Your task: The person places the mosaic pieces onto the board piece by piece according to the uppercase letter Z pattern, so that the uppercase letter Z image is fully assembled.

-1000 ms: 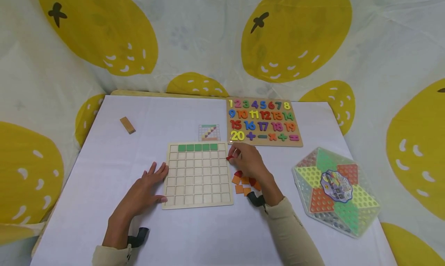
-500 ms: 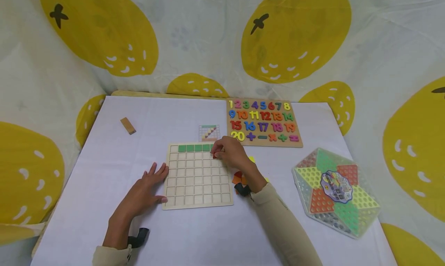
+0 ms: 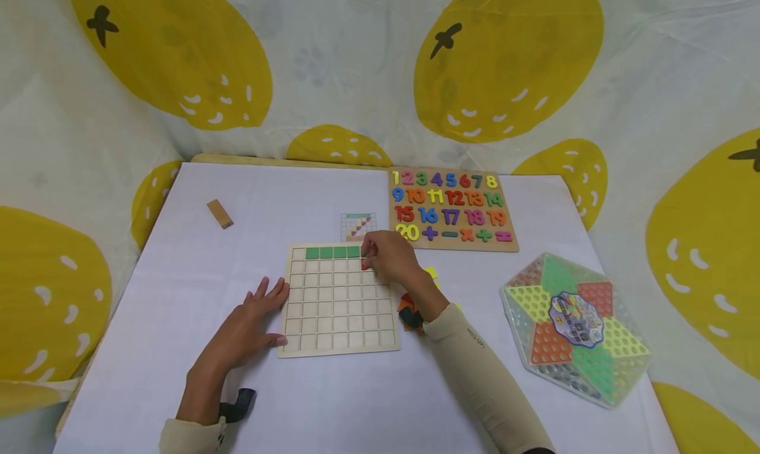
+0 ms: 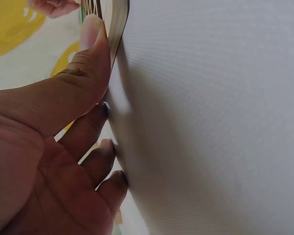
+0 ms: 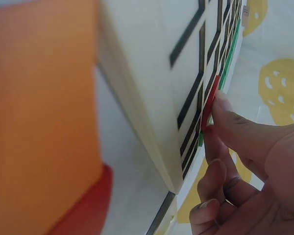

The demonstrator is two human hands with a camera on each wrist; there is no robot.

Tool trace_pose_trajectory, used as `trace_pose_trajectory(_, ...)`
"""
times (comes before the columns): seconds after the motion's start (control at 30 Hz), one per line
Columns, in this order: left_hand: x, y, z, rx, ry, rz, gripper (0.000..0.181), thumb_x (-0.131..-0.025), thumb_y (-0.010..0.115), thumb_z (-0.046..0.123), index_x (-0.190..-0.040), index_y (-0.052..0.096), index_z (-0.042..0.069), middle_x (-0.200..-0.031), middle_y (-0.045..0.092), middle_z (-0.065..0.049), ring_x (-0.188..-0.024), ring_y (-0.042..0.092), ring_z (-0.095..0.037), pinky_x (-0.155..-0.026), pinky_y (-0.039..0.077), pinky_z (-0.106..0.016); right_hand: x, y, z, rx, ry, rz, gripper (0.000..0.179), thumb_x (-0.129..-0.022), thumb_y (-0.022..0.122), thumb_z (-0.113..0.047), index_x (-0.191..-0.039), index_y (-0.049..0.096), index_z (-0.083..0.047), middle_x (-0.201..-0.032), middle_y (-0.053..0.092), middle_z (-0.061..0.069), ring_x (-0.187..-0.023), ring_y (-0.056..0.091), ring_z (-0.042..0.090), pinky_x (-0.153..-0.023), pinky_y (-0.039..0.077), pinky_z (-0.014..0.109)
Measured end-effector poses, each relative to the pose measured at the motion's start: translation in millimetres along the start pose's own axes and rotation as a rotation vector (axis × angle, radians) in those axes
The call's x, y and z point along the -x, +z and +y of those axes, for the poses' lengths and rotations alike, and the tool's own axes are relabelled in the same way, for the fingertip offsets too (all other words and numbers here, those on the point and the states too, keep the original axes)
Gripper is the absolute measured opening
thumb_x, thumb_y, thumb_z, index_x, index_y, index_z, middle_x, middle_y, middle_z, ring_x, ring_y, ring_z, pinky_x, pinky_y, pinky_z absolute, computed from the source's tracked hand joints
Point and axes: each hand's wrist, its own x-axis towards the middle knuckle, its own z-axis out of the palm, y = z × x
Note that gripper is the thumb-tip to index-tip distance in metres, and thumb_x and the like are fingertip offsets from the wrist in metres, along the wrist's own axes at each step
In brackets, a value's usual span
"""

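Observation:
A pale wooden grid board (image 3: 338, 309) lies flat on the white table, with several green square tiles (image 3: 326, 252) in its top row. My right hand (image 3: 392, 259) is over the board's upper right, thumb and fingertips pinching a small red tile (image 5: 210, 103) close against the grid, just below the green row. Along the board's left edge rests my left hand (image 3: 252, 322), fingers spread and thumb touching the rim. Orange and red tiles (image 3: 407, 302) lie right of the board, partly hidden under my right wrist, near some yellow tiles (image 3: 430, 272).
Behind the board lies a small printed pattern card (image 3: 358, 222). A wooden number puzzle (image 3: 454, 246) sits at the back right, and a hexagonal Chinese checkers box (image 3: 576, 328) at the right. A small brown wooden piece (image 3: 220, 214) is at the back left.
My right hand has carried the red tile left from beside the board's right edge onto the grid and lowered it below the green row. The left hand stays put.

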Motion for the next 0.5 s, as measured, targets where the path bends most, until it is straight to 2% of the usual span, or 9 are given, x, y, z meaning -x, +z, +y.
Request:
trace_pose_trajectory(0.2,-0.7,-0.3,0.1,-0.002,0.002,-0.005,0.111,-0.07,0.098,0.015,-0.164,0.04,0.012,-0.172,0.033,-0.009,-0.166,0.016,-0.041,-0.128,0.022,-0.07,6.3,-4,2,-0.014,0.018,0.025,0.014,-0.093,0.085,-0.022,-0.089,0.071,-0.023,-0.084,0.065,-0.004,-0.082,0.059,0.017,-0.07,0.048,0.031)
trace_pose_trajectory(0.5,-0.6,-1.3,0.4,-0.01,-0.001,-0.006,0.111,-0.07,0.098,0.016,-0.164,0.039,0.011,-0.172,0.033,-0.009,-0.165,0.017,-0.041,-0.127,0.022,-0.072,24.8,-24,15,-0.126,0.033,0.092,0.009,-0.094,0.082,-0.016,-0.095,0.074,-0.019,-0.091,0.07,-0.002,-0.085,0.06,0.019,-0.075,0.05,0.032)
